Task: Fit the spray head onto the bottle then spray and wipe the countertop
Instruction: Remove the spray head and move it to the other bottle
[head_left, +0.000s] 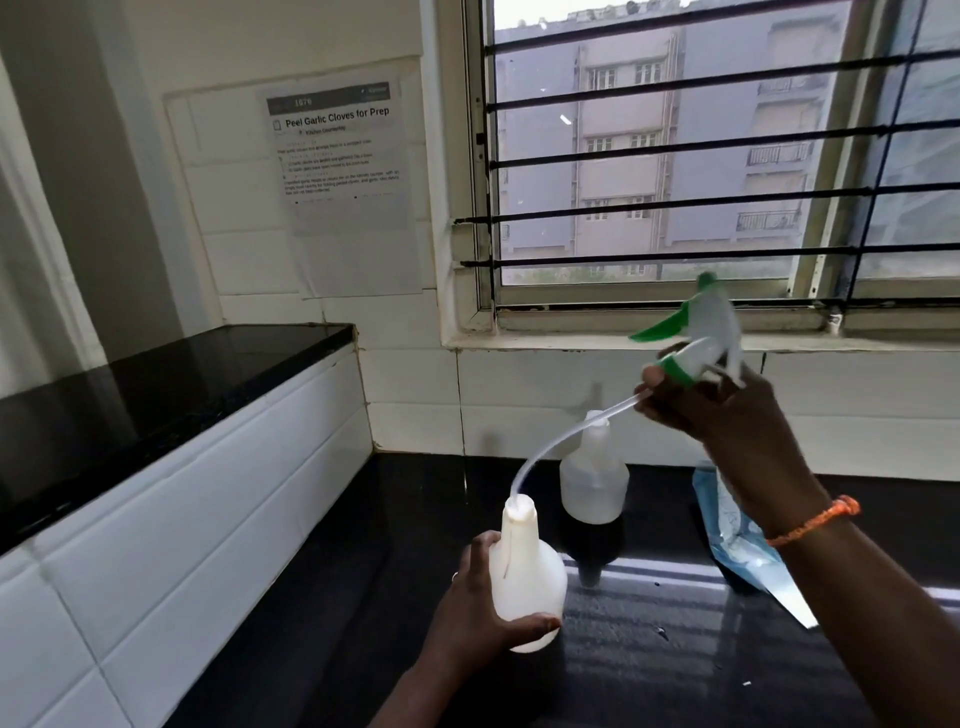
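Observation:
My left hand (480, 613) grips a white plastic bottle (527, 577) by its round body, held just above the black countertop (363, 597). High to the right, my right hand (727, 415) holds the white and green spray head (696, 338) by its collar. The head is tilted and slightly blurred. Its clear dip tube (561, 441) curves down and its tip sits in the bottle's open neck. The head itself is well apart from the neck.
A second white bottle (595, 483) without a head stands behind, near the tiled wall. A blue plastic packet (737, 540) lies on the counter at right, under my right forearm. A raised black ledge (156, 384) runs along the left. A barred window (675, 171) is above.

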